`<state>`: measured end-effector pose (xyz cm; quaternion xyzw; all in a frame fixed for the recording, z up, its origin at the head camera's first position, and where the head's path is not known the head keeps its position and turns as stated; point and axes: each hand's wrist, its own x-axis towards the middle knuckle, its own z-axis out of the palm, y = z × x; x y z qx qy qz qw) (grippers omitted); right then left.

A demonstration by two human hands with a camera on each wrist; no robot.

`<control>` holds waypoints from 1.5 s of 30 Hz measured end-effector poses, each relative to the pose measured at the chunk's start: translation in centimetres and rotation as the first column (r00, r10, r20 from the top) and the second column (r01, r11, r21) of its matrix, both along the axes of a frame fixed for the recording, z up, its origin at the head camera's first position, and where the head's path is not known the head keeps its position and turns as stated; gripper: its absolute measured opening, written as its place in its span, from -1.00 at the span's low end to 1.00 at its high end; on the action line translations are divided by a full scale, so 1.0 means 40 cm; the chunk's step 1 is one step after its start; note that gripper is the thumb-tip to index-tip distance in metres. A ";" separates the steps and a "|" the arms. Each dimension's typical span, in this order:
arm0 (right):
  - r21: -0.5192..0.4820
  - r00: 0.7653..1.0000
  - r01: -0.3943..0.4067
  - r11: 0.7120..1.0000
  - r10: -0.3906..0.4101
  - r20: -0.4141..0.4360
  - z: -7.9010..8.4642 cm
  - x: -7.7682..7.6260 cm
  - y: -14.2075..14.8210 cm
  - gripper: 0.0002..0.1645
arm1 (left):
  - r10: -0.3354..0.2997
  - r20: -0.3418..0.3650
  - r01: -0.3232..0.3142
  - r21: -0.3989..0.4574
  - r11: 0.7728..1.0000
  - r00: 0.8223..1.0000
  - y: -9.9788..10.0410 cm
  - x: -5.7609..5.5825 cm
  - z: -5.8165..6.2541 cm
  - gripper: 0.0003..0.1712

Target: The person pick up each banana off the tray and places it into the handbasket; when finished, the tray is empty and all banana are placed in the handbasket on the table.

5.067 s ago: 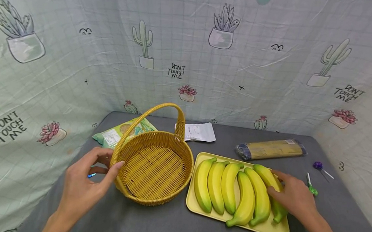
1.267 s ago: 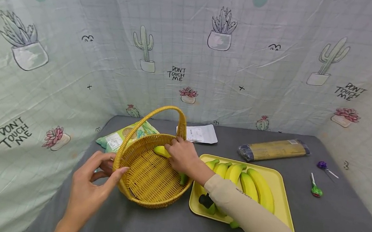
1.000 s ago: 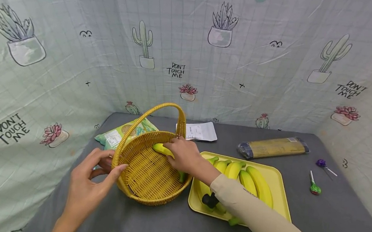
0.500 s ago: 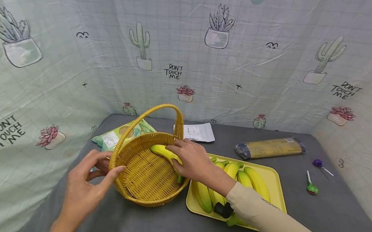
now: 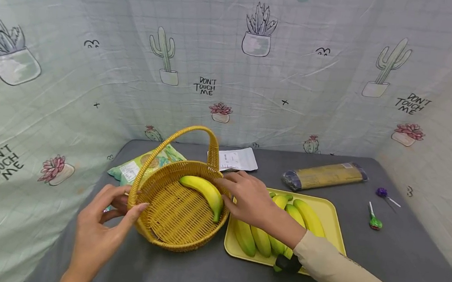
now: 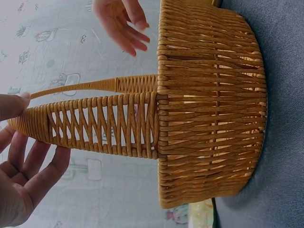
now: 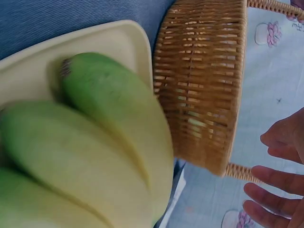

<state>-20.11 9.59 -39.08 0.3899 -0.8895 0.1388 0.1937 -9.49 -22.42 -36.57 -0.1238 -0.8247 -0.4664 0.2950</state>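
Note:
In the head view a yellow wicker basket (image 5: 177, 225) stands upright on the table. My left hand (image 5: 99, 226) holds its arched handle (image 6: 102, 123) at the left, thumb on one side and fingers on the other, as the left wrist view shows. One banana (image 5: 207, 192) lies along the inside right of the basket. My right hand (image 5: 254, 203) hovers over the basket's right rim and the tray's left edge, fingers extended, apart from that banana. Several more bananas (image 5: 311, 218) lie on a pale yellow tray (image 5: 333, 220), partly hidden by the right forearm.
Behind the basket lie a green snack bag (image 5: 130, 169) and a white packet (image 5: 240, 158). A long brown package (image 5: 324, 176) rests at the back right. Two lollipops, one purple (image 5: 382, 192) and one green (image 5: 375, 222), lie farther right. A printed curtain (image 5: 295, 75) surrounds the table.
The right hand took a banana from the tray's right end, laid it in the basket and let go. Now it has drawn back rightward. The left hand stays on the handle.

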 end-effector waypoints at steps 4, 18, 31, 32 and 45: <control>-0.013 1.000 0.013 1.000 -0.013 -0.004 -0.001 0.003 0.024 -0.54 | 0.024 0.021 -0.024 0.007 1.000 0.999 -0.007 0.003 0.002 -0.49; -0.127 0.970 0.243 0.962 -0.238 0.054 -0.032 0.031 0.207 -0.48 | -0.002 -0.006 0.002 0.011 1.000 1.000 0.004 -0.002 -0.002 -0.47; -0.127 0.914 0.400 0.908 -0.386 0.122 -0.070 0.068 0.339 -0.38 | 0.015 -0.051 -0.015 -0.002 1.000 0.999 0.000 -0.003 -0.014 -0.41; -0.124 0.909 0.411 0.903 -0.397 0.124 -0.074 0.073 0.349 -0.37 | 0.014 -0.049 -0.014 0.001 1.000 0.999 0.001 -0.002 -0.012 -0.41; -0.072 0.850 0.503 0.861 -0.478 0.221 -0.137 0.130 0.442 -0.30 | -0.011 -0.141 0.015 0.029 0.999 0.990 0.001 -0.015 -0.029 -0.43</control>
